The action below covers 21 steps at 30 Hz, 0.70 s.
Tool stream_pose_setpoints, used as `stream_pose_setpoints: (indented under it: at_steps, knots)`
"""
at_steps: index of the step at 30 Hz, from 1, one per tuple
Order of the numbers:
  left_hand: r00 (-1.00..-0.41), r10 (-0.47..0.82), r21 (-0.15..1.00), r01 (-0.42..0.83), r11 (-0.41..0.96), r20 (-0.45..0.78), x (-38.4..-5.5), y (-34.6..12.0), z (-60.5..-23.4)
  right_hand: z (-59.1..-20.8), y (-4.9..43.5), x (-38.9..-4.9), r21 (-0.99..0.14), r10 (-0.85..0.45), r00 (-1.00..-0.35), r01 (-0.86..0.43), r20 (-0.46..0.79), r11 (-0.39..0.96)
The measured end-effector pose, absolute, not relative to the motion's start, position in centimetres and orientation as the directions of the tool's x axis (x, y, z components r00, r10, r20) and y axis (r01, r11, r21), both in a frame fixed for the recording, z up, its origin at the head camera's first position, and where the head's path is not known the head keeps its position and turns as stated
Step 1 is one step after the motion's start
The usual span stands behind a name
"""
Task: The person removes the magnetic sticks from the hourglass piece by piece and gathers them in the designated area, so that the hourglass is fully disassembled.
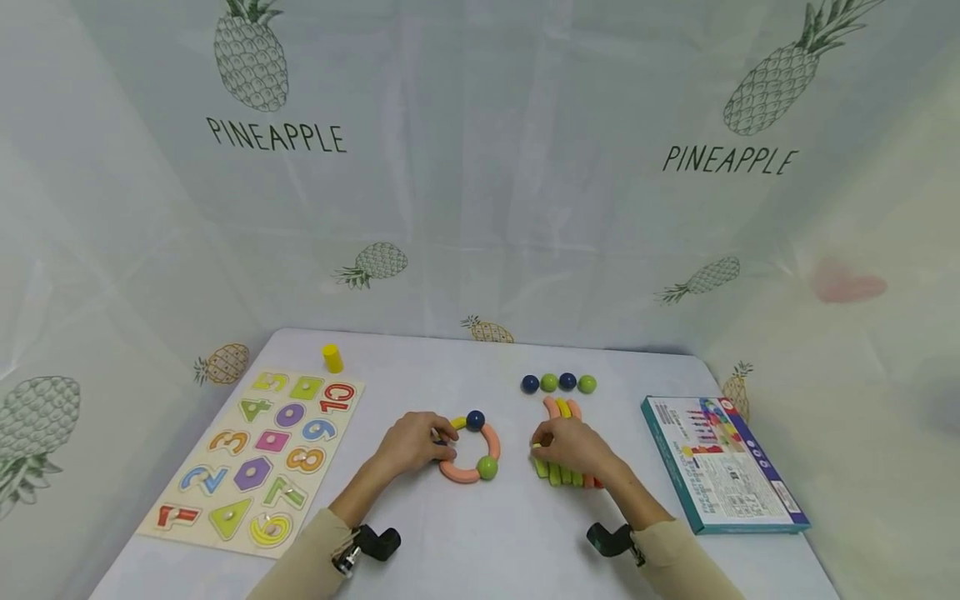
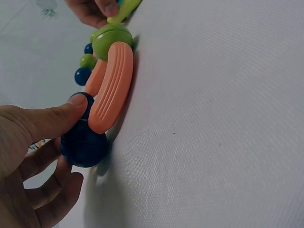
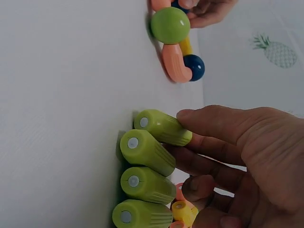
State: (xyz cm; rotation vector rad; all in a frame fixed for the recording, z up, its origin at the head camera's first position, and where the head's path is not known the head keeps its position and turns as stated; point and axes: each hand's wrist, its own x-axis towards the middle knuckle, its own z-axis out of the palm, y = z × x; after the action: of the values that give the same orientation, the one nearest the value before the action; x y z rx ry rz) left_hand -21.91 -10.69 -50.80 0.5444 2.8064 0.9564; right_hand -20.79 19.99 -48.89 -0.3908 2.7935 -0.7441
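Note:
My left hand point(image 1: 411, 443) is at the left side of a ring of magnetic sticks and balls, its thumb and fingers pinching a dark blue ball point(image 2: 84, 148). Salmon curved sticks point(image 1: 491, 439), a green ball point(image 1: 487, 468), another dark blue ball point(image 1: 475, 420) and a yellow stick point(image 1: 457, 423) form the visible rest of the ring. To the right, my right hand point(image 1: 574, 444) is over a row of sticks. Its thumb and fingers pinch the end green stick point(image 3: 161, 127), beside several other green sticks point(image 3: 148, 183). The hand partly hides salmon and yellow sticks point(image 1: 562, 407).
Dark blue and green balls point(image 1: 549, 382) line up behind the sticks. A number puzzle board point(image 1: 251, 462) lies at the left, with a yellow cylinder point(image 1: 332, 358) behind it. A flat box point(image 1: 723, 467) lies at the right. Pineapple-print cloth point(image 1: 480, 167) surrounds the table.

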Motion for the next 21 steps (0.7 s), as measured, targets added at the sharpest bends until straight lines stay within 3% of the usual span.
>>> stream_pose_setpoints:
  at_steps: [21]
  knots:
    - [-0.926,0.378,0.598,0.316,0.737,0.023,-21.73,-10.65,-50.78,-49.48,20.47,-20.45,-0.455,-0.285,-0.949,-0.197,-0.134,0.868]
